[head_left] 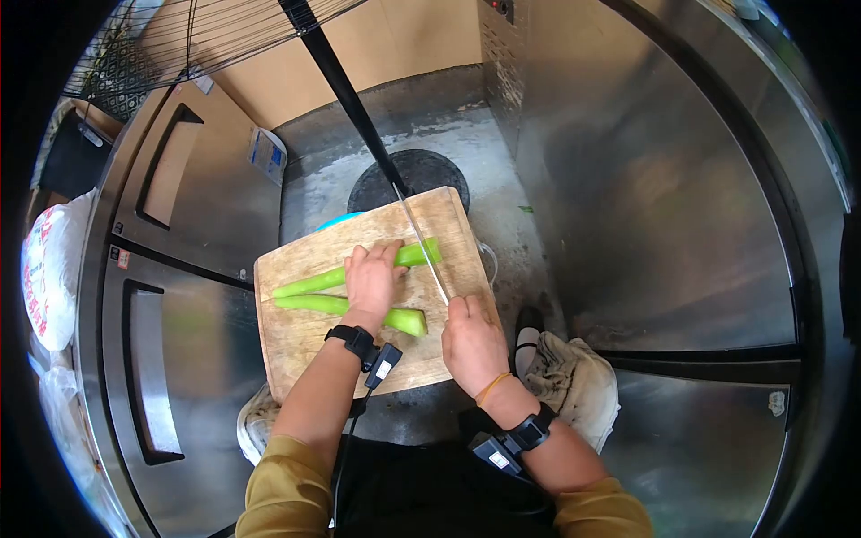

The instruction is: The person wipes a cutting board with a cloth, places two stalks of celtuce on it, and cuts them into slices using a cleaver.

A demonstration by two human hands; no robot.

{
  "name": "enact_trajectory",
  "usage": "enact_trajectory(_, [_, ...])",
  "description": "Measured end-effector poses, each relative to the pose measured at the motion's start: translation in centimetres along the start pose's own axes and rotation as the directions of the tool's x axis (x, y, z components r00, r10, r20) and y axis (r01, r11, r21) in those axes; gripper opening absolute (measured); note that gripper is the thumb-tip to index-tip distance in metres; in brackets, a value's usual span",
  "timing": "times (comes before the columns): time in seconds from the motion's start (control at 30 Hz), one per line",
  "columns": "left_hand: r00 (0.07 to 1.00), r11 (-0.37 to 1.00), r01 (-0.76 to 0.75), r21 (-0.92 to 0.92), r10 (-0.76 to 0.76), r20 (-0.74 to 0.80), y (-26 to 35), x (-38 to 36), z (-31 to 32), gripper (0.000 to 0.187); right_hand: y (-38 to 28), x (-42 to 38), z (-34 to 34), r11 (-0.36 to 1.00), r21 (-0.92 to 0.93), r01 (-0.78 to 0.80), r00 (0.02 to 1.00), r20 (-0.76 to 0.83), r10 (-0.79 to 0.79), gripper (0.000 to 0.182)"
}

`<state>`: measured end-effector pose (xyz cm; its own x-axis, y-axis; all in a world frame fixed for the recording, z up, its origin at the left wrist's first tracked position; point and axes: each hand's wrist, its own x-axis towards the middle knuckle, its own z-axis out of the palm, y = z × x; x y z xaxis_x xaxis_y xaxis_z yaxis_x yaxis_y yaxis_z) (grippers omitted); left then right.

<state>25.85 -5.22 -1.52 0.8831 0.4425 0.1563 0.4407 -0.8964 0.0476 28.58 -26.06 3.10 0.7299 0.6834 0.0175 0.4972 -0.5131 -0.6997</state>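
A wooden cutting board [323,359] lies below me with two long pale-green stalks on it. My left hand [372,280] presses on the upper stalk [314,282], its fingers curled over the stalk near its thicker right end. The lower stalk [408,321] runs under or beside my left palm, and its cut end points right. My right hand [475,345] is closed round the handle of a knife [421,235]. The knife's blade crosses the upper stalk close to its right end; whether it has cut through cannot be seen.
Steel cabinets stand on the left [206,197] and right [646,197]. Behind the board are a black pole [345,90] and a round dark base [430,170] on the floor. A wire fan guard [206,40] hangs at the upper left. White bags [58,269] are at the far left.
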Motion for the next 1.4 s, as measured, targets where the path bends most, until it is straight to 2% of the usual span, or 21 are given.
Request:
enact_trajectory(0.1, [1.000, 1.000, 0.018, 0.003, -0.018, 0.019, 0.1, 0.0, -0.2, 0.049, 0.0, 0.0, -0.2, 0.999, -0.023, 0.033, 0.999, -0.012, -0.033, 0.015])
enact_trajectory(0.3, [0.999, 0.999, 0.030, 0.022, -0.031, 0.034, 0.2, 0.0, -0.1, 0.048, 0.1, 0.2, 0.1, 1.000, -0.001, -0.016, 1.000, 0.006, 0.016, 0.016])
enact_trajectory(0.6, [0.999, 0.999, 0.028, 0.043, -0.029, 0.025, 0.3, 0.1, -0.1, 0.049, -1.2, 0.9, -0.1, 0.990, -0.011, -0.141, 0.978, 0.154, 0.141, 0.018])
enact_trajectory(0.9, [1.000, 0.999, 0.017, 0.031, -0.018, 0.012, 0.2, 0.0, 0.1, 0.049, -0.7, 2.1, 0.2, 0.986, 0.050, -0.158, 0.977, 0.154, 0.149, 0.022])
enact_trajectory(1.17, [1.000, 0.998, 0.011, 0.057, -0.011, 0.010, 0.2, -0.5, 0.1, 0.050, -0.5, 4.1, -0.1, 0.961, 0.075, -0.265, 0.932, 0.277, 0.235, 0.025])
enact_trajectory(1.3, [1.000, 0.998, 0.016, 0.061, -0.017, 0.013, 0.5, -0.6, 0.1, 0.051, 0.3, 4.7, 0.8, 0.955, 0.110, -0.275, 0.940, 0.242, 0.242, 0.024])
enact_trajectory(1.4, [0.999, 0.996, 0.025, 0.082, -0.028, 0.034, 0.5, -0.4, 0.0, 0.053, 0.8, 4.3, 0.9, 0.978, 0.069, -0.199, 0.966, 0.182, 0.184, 0.023])
